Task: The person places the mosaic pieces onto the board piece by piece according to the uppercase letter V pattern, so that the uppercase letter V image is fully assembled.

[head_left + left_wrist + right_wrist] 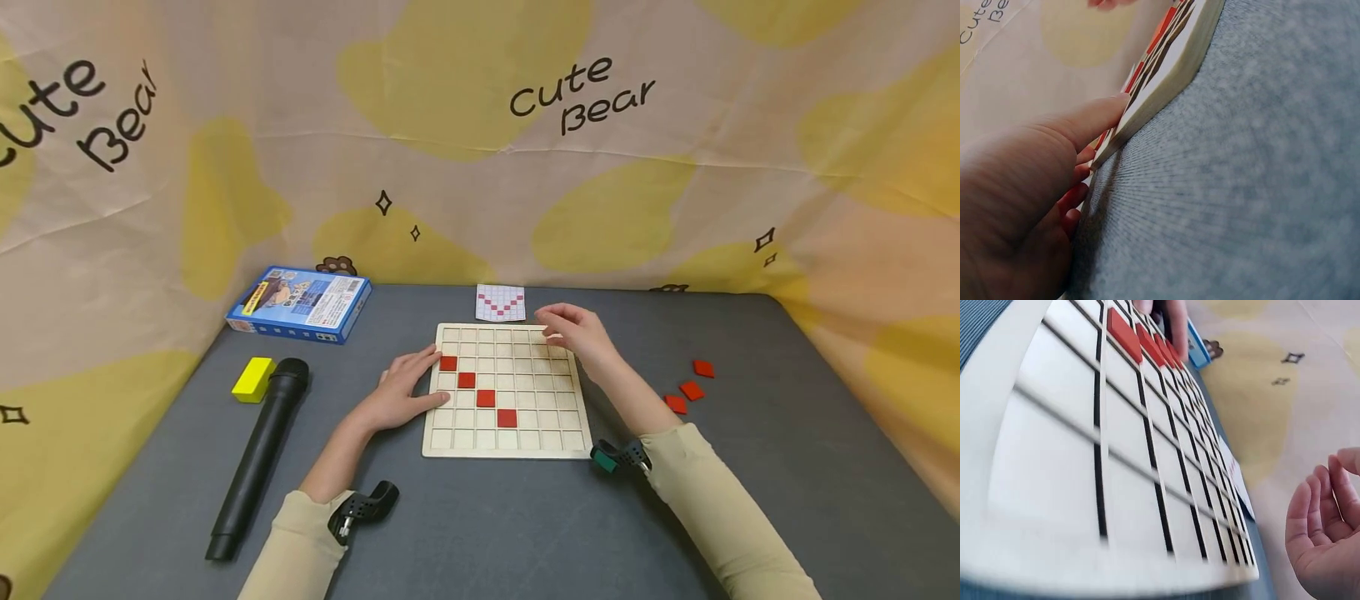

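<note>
A pale square grid board (pixel 510 330) lies on the grey table, with several red square tiles (pixel 486 398) in a diagonal stepping down to the right. My left hand (pixel 401 392) rests at the board's left edge. Its thumb (pixel 1100 119) lies on the rim and its other fingers are loosely extended. Over the board's far right corner is my right hand (pixel 581 333), raised, with fingers bent and thumb near the index finger; nothing shows between them. Behind the board lies a small pattern card (pixel 501 303) with pink squares in a V.
Three loose red tiles (pixel 692 390) lie right of the board. On the left are a black microphone (pixel 255 467), a yellow block (pixel 254 380) and a blue box (pixel 300 304). A patterned cloth (pixel 450 108) hangs behind the table.
</note>
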